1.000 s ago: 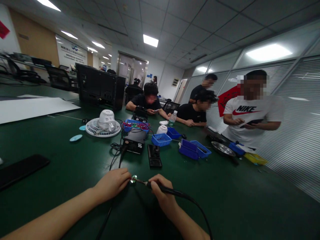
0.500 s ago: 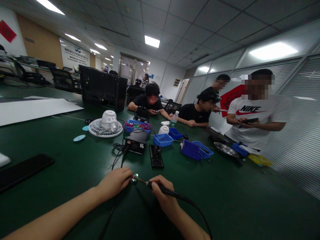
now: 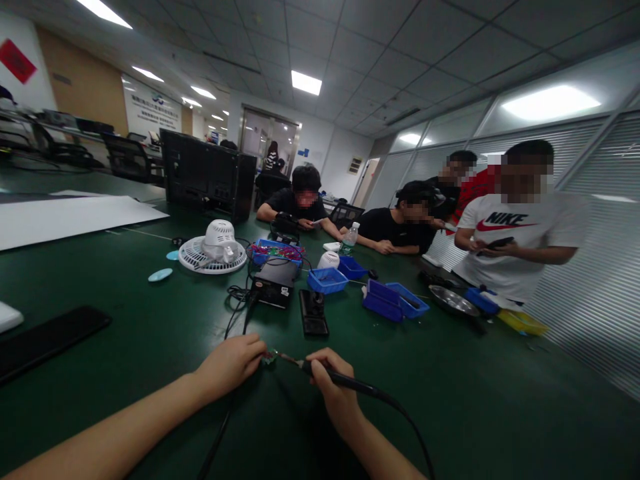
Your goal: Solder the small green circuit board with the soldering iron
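Observation:
My right hand (image 3: 334,381) is closed around the handle of a soldering iron (image 3: 345,381), its cord trailing off toward the bottom edge. The iron's tip points left, close to a small green circuit board (image 3: 271,358) low over the table; whether they touch I cannot tell. With fingers pinched together, my left hand (image 3: 240,360) grips something at the board's left side, where reddish wires show. The fingertips partly hide the wires and the board's edge.
Beyond my hands stand a black soldering station (image 3: 274,283) and a black iron stand (image 3: 314,312). Blue bins (image 3: 327,281), a white fan part (image 3: 213,257) and a metal pan (image 3: 454,301) lie farther back. A dark phone-like slab (image 3: 50,340) is at left. Several people are across the green table.
My right hand has drawn the soldering iron slightly to the right, its tip farther from the board's middle. The bright glints on the board have dimmed. My left hand stays nearly in place.

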### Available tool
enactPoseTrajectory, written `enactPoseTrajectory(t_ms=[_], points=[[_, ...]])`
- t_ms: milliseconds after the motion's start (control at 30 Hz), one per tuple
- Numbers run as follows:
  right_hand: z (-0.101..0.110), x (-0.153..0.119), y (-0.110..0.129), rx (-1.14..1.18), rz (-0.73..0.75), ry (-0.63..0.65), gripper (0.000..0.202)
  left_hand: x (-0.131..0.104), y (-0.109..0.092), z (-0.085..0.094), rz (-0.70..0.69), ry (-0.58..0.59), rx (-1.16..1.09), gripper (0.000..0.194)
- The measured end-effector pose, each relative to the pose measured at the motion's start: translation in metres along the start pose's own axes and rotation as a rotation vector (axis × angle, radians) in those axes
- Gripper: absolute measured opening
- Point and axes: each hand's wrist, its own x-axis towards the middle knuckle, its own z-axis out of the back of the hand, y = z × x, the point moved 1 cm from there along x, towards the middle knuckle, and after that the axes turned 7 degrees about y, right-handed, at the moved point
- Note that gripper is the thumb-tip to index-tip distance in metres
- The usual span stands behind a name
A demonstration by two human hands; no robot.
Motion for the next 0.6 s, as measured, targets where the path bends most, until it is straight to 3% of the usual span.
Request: enactPoseTrajectory(t_ms=[600], points=[[-0.0057,0.0003,-0.0057,-0.101,0.017,0.072,0.014,0.0001,0.001,-0.0019,0.003,-0.026,-0.039,0.017]])
